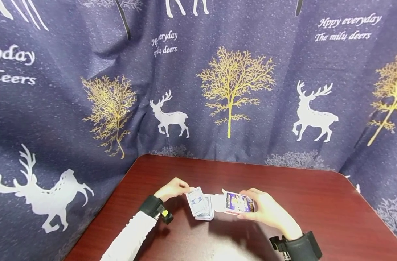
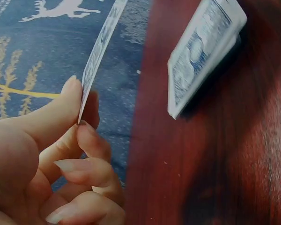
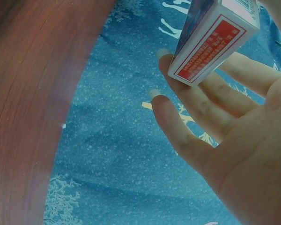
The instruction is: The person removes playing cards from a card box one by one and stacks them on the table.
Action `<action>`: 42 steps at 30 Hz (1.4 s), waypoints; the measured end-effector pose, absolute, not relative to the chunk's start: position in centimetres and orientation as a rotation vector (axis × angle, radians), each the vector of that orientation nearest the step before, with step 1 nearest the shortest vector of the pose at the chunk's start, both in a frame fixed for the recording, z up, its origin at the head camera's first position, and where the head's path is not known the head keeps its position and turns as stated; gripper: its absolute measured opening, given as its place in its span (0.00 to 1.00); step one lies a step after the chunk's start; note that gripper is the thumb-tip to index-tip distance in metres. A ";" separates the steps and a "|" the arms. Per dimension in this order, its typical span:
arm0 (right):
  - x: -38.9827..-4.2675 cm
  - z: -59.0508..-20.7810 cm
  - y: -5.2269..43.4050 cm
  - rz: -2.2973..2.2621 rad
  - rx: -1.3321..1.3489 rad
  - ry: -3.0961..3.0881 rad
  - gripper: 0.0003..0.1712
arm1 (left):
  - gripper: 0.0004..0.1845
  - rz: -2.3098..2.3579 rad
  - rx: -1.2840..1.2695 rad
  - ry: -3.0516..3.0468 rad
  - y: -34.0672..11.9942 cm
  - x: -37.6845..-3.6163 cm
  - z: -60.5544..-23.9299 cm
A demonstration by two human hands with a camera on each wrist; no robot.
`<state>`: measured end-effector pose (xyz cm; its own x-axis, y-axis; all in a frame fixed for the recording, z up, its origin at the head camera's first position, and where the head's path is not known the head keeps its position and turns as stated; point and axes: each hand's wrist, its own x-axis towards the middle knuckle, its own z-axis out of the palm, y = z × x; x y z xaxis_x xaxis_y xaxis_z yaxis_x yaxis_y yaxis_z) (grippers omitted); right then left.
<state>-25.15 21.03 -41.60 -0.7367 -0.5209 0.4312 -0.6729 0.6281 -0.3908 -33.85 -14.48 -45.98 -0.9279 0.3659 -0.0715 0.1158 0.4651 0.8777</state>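
Note:
My left hand (image 1: 184, 188) pinches one blue-backed playing card (image 1: 195, 200) between thumb and fingers and holds it tilted just above the table. In the left wrist view the card (image 2: 100, 49) shows edge-on at my fingertips (image 2: 75, 86). A blue-backed deck (image 1: 205, 213) lies on the dark red table (image 1: 316, 210) right beside it, also seen as the deck (image 2: 201, 51). My right hand (image 1: 254, 204) grips a purple card box (image 1: 239, 203) with its white flap open toward the deck. The box (image 3: 215, 42) has a red printed side and rests on my fingers (image 3: 178, 112).
A dark blue curtain (image 1: 218, 108) printed with white deer and gold trees hangs close behind and left of the table. The table's rounded far edge (image 1: 237, 163) meets it. Both wrists wear black camera straps.

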 end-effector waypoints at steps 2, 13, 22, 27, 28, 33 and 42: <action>-25.2 -41.5 21.1 0.788 0.966 -2.576 0.31 | 0.13 1.408 0.428 2.481 -14.2 -34.3 -46.2; -25.2 -41.2 21.3 0.793 0.959 -2.570 0.31 | 0.12 1.244 0.486 2.521 -12.7 -36.1 -46.9; -25.2 -41.0 21.6 0.810 0.941 -2.575 0.32 | 0.13 1.043 0.577 2.639 -11.1 -36.7 -45.9; -25.3 -41.3 21.7 0.836 0.934 -2.592 0.31 | 0.12 0.902 0.636 2.763 -10.5 -36.6 -46.0; -25.3 -41.3 21.7 0.837 0.931 -2.597 0.31 | 0.12 0.862 0.657 2.797 -10.3 -36.6 -46.0; -25.3 -41.3 21.9 0.830 0.919 -2.603 0.31 | 0.11 0.733 0.690 2.914 -9.5 -36.7 -46.4; -25.2 -41.1 21.7 0.802 0.926 -2.593 0.31 | 0.11 0.658 0.663 2.970 -9.2 -36.5 -46.7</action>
